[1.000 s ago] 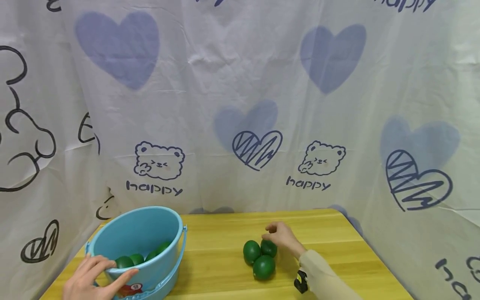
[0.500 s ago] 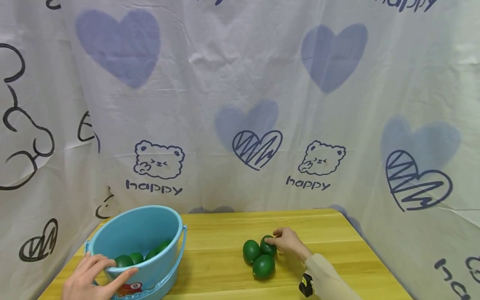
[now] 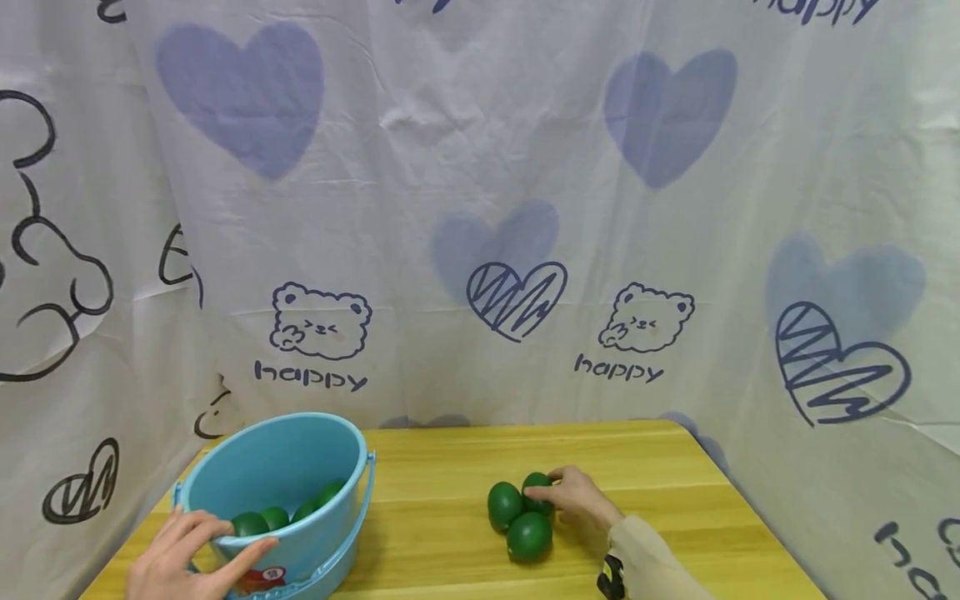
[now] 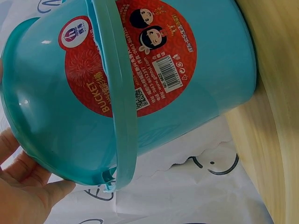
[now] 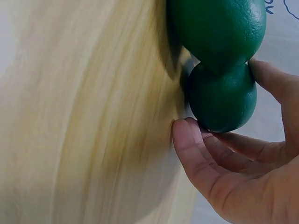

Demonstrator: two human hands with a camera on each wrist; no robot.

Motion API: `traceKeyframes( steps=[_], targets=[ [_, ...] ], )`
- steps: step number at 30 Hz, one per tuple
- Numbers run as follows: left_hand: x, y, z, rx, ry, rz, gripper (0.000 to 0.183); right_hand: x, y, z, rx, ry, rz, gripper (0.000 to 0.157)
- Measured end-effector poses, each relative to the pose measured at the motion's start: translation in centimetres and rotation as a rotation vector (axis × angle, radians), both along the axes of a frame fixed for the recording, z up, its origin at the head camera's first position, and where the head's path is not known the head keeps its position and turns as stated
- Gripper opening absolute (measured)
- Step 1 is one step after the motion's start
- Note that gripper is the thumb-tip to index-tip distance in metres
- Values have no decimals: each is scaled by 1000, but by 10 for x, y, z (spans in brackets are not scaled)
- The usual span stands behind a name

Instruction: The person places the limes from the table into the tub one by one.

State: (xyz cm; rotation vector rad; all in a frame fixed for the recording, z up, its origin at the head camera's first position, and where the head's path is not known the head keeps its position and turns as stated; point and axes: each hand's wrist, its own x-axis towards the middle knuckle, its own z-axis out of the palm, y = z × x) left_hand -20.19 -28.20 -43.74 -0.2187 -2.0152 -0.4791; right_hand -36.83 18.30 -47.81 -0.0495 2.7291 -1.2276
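My left hand holds the near rim of a light blue bucket, thumb outside and fingers over the edge. Several dark green, lime-like fruits lie inside the bucket. On the table, three more sit in a touching cluster: a left fruit, a near fruit and a far fruit. Thumb and fingers of my right hand are around the far fruit. In the right wrist view this fruit is between the thumb and fingers, partly behind a larger-looking near fruit.
The yellow wood-grain table carries everything. A white cloth printed with hearts and bears hangs behind it and at both sides. The bucket's handle hangs down across its red label.
My right hand has come down from above the far fruit and closed around its right side. The left hand and bucket stay put.
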Motion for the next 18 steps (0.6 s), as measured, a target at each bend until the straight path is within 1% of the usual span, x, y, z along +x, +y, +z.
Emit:
traceKeyframes(
  steps=[2,5,8,12,14,16,17,18],
  targets=[
    [0,3,2,113,-35,41,51,-1,-1,0,-10,-6,-7,65],
    [0,5,3,138,-51,65,51,-2,-2,0,-21,-6,-21,63],
    [-1,6,2,142,-37,58,51,-3,-2,-1,-31,19,-31,59],
    [-2,6,2,143,-31,46,52,-2,0,-2,-23,51,-45,57],
    [-2,5,2,134,-29,34,52,-2,1,-2,-11,70,-49,58],
    [-2,2,1,66,-9,7,49,-3,2,-4,-14,86,-59,59],
    [-2,0,0,12,6,-10,46,-3,2,-4,-19,97,-64,59],
    [-2,-1,-1,-5,16,-22,46,-4,3,-6,-31,106,-69,59]
  ],
)
